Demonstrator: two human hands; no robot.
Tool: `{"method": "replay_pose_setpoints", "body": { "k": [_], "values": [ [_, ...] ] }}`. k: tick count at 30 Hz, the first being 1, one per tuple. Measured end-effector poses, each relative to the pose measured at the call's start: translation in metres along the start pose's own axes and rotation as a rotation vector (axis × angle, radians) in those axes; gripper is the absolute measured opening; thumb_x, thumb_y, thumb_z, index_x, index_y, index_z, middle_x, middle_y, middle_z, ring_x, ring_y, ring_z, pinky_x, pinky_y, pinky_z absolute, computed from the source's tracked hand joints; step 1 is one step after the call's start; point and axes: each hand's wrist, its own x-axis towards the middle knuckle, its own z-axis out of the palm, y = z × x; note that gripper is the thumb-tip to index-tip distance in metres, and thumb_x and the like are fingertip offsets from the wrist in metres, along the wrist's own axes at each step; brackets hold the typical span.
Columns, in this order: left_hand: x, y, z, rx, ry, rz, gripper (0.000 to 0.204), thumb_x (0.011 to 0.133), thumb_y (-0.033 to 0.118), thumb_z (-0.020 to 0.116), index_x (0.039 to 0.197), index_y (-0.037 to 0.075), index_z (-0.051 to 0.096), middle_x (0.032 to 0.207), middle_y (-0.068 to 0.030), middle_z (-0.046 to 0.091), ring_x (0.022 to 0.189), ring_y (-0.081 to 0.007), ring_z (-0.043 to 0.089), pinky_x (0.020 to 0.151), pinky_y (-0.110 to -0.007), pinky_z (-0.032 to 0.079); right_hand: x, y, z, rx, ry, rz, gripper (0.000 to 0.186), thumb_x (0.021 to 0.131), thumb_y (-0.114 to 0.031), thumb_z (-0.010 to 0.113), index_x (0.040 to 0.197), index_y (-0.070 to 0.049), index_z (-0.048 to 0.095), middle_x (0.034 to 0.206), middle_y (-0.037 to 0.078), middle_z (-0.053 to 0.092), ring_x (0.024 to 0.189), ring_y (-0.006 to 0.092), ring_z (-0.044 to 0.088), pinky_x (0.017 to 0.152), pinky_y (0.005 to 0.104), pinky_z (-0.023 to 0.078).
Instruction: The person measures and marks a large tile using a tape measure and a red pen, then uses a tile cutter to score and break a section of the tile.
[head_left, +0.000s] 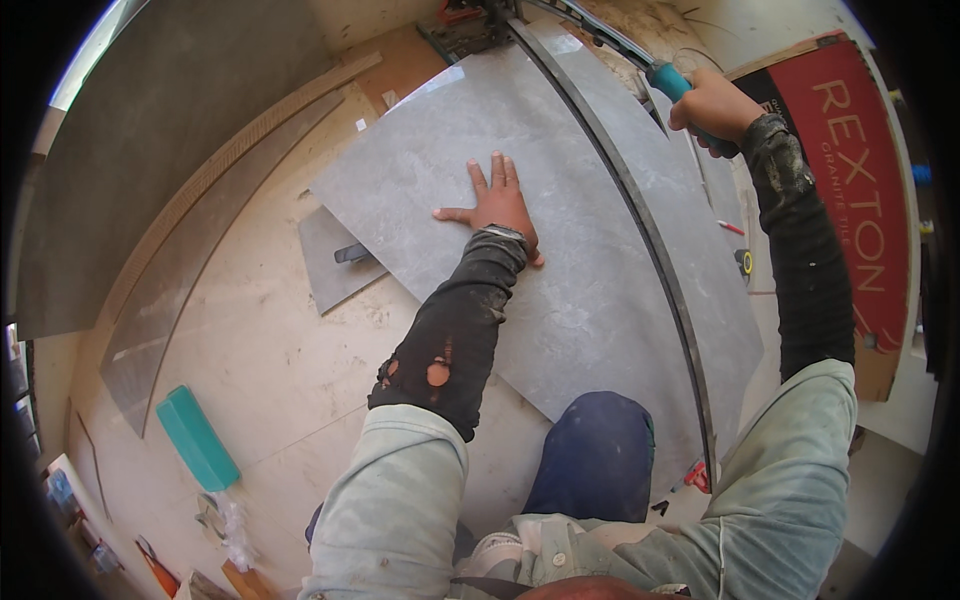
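Observation:
A large grey tile [430, 160] lies under the dark metal rail [640, 205] of a manual tile cutter, which runs from the far end down toward my right knee side. My left hand [497, 205] is pressed flat on the tile, left of the rail, with its fingers spread. Beyond the rail's right side, my right hand [720, 108] is wrapped round the teal grip of the cutter's handle [668, 80]. The lever slopes from that grip up to the cutter's head [480, 28] at the far end. Whether the tile bears a score line, I cannot tell.
At right stands a red and black tile carton [845, 170]. A small grey tile offcut [330, 262] lies partly beside the big tile. Tile strips [190, 255] and a large dark tile [180, 130] lean at left. A teal case [197, 437] sits on the floor.

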Motion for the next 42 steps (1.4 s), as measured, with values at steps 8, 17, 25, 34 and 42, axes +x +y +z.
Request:
{"method": "replay_pose_setpoints", "body": {
  "k": [8,17,25,34,42],
  "values": [
    [0.002,0.0,0.001,0.003,0.002,-0.005,0.154,0.049,0.049,0.098,0.161,0.018,-0.005,0.169,0.0026,-0.007,0.155,-0.0333,-0.008,0.095,-0.092,0.02,-0.002,0.005,0.009,0.004,-0.017,-0.014,0.025,0.074,-0.016,0.068,0.083,0.007,0.063,0.063,0.01,0.058,0.048,0.0201,0.058,0.042,0.0362,0.048],
    [0.005,0.0,0.004,0.021,0.001,-0.008,0.155,0.05,0.051,0.097,0.161,0.019,-0.007,0.169,0.0029,-0.008,0.154,-0.0332,-0.008,0.095,-0.092,0.02,-0.004,0.01,0.006,-0.035,-0.011,-0.013,0.026,0.073,-0.015,0.069,0.084,0.007,0.063,0.066,0.01,0.059,0.049,0.0205,0.059,0.041,0.0365,0.049],
    [0.004,0.0,0.003,0.011,0.0,-0.001,0.157,0.049,0.052,0.097,0.161,0.019,-0.008,0.169,0.0018,-0.008,0.154,-0.033,-0.01,0.095,-0.093,0.019,0.0,0.013,0.006,0.001,0.007,-0.041,0.021,0.072,-0.012,0.069,0.077,0.003,0.056,0.06,0.008,0.055,0.045,0.0181,0.057,0.037,0.035,0.046],
    [0.005,-0.001,0.002,0.022,-0.002,-0.004,0.157,0.048,0.052,0.097,0.161,0.019,-0.008,0.169,0.0018,-0.008,0.154,-0.0332,-0.01,0.095,-0.093,0.019,-0.005,0.01,0.007,-0.063,0.003,-0.018,0.026,0.073,-0.015,0.068,0.086,0.007,0.062,0.066,0.01,0.059,0.052,0.0212,0.061,0.043,0.0378,0.051],
    [0.007,-0.001,0.006,0.015,0.016,-0.006,0.158,0.048,0.052,0.097,0.161,0.02,-0.009,0.169,0.0022,-0.007,0.154,-0.0337,-0.009,0.095,-0.093,0.02,-0.006,0.017,0.021,-0.046,-0.009,0.0,0.024,0.074,-0.013,0.067,0.085,0.007,0.059,0.067,0.01,0.06,0.051,0.0208,0.061,0.043,0.0362,0.051]
  ]
}}
